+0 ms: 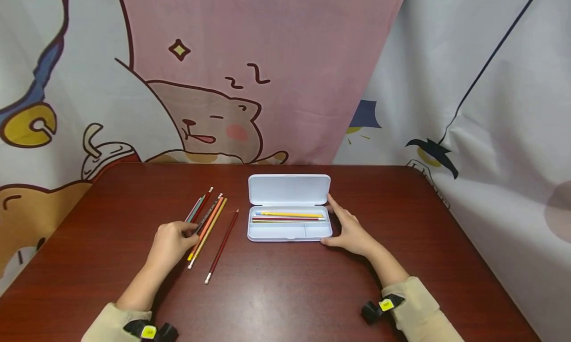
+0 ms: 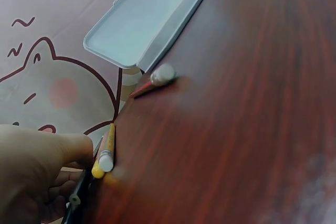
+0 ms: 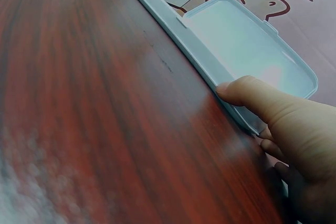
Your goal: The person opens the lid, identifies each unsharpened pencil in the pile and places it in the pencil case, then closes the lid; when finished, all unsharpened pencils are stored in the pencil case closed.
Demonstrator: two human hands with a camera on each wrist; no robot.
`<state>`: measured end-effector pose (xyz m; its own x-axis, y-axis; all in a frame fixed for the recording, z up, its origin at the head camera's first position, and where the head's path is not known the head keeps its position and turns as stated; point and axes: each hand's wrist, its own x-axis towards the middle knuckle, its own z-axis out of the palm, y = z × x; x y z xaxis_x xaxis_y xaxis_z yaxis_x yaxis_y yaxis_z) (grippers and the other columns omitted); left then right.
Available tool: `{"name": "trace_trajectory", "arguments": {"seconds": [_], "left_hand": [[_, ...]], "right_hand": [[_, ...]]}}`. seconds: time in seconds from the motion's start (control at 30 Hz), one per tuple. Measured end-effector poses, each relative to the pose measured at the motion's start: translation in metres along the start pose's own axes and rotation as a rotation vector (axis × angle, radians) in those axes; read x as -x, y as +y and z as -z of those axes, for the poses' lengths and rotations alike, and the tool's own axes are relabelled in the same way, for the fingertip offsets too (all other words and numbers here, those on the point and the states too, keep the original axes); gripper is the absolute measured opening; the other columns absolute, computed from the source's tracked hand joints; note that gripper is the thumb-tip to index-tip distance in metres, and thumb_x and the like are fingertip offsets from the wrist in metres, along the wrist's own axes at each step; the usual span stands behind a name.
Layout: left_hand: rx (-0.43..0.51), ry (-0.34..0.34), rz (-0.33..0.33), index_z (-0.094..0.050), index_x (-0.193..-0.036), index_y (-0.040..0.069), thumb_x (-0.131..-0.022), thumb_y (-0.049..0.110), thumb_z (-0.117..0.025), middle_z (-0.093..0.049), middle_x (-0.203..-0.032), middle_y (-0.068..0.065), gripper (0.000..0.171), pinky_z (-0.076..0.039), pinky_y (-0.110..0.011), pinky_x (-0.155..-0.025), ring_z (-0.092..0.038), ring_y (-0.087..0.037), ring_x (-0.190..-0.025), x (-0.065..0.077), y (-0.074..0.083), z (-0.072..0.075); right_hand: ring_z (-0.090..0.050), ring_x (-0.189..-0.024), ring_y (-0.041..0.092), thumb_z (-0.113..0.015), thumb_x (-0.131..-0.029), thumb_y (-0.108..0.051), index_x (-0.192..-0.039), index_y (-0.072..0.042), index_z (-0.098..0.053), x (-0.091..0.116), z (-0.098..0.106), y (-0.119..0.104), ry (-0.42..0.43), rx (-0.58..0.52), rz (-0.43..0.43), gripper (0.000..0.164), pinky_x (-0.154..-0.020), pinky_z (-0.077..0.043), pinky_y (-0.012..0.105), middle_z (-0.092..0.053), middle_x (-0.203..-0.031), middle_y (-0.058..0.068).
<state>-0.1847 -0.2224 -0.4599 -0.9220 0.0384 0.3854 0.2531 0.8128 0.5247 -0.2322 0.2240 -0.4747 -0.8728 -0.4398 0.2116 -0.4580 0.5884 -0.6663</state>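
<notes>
My left hand (image 1: 171, 243) pinches a dark patterned pencil (image 1: 208, 214) between thumb and fingers; its lower end shows below the hand in the left wrist view. Beside it lie an orange pencil (image 1: 211, 223) and a yellow pencil (image 1: 214, 225), with green and dark red pencils (image 1: 194, 210) on the far side of the hand. A white pencil case (image 1: 274, 233) lies with its lid (image 1: 290, 189) raised, holding several pencils (image 1: 290, 215) in the long back compartment. My right hand (image 1: 350, 230) grips the case's right end, thumb (image 3: 244, 90) on the front edge.
A single red pencil (image 1: 222, 248) with a white eraser lies between the loose group and the case. Everything rests on a dark brown wooden table (image 1: 285, 292). A printed cloth (image 1: 294, 74) hangs behind the table's back edge.
</notes>
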Motion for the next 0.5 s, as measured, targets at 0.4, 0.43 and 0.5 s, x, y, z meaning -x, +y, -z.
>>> {"name": "trace_trajectory", "arguments": {"seconds": [0.4, 0.43, 0.5], "left_hand": [[0.093, 0.233, -0.116, -0.075, -0.079, -0.001, -0.062, -0.008, -0.067, -0.061, -0.063, 0.004, 0.02, -0.038, -0.016, -0.05, -0.05, -0.006, -0.054, -0.001, 0.005, 0.004], [0.108, 0.243, -0.116, -0.075, -0.079, -0.001, -0.063, -0.009, -0.066, -0.061, -0.064, 0.004, 0.021, -0.038, -0.015, -0.05, -0.05, -0.006, -0.054, -0.001, 0.006, 0.004], [0.145, 0.253, -0.114, -0.075, -0.08, 0.0, -0.063, -0.01, -0.066, -0.061, -0.064, 0.005, 0.022, -0.037, -0.013, -0.05, -0.05, -0.005, -0.055, -0.002, 0.01, 0.006]], "right_hand": [[-0.039, -0.124, 0.031, -0.087, -0.068, -0.023, -0.155, -0.016, -0.011, 0.0, -0.001, 0.001, -0.003, -0.006, -0.004, 0.116, -0.101, -0.018, 0.054, -0.047, -0.136, 0.01], [-0.039, -0.124, 0.031, -0.087, -0.068, -0.023, -0.155, -0.016, -0.011, 0.0, 0.0, 0.001, -0.003, -0.004, -0.004, 0.116, -0.101, -0.018, 0.054, -0.047, -0.136, 0.01], [-0.039, -0.125, 0.031, -0.087, -0.067, -0.023, -0.155, -0.017, -0.011, 0.0, 0.0, 0.0, -0.002, -0.003, -0.004, 0.116, -0.101, -0.018, 0.054, -0.047, -0.136, 0.01]]}}
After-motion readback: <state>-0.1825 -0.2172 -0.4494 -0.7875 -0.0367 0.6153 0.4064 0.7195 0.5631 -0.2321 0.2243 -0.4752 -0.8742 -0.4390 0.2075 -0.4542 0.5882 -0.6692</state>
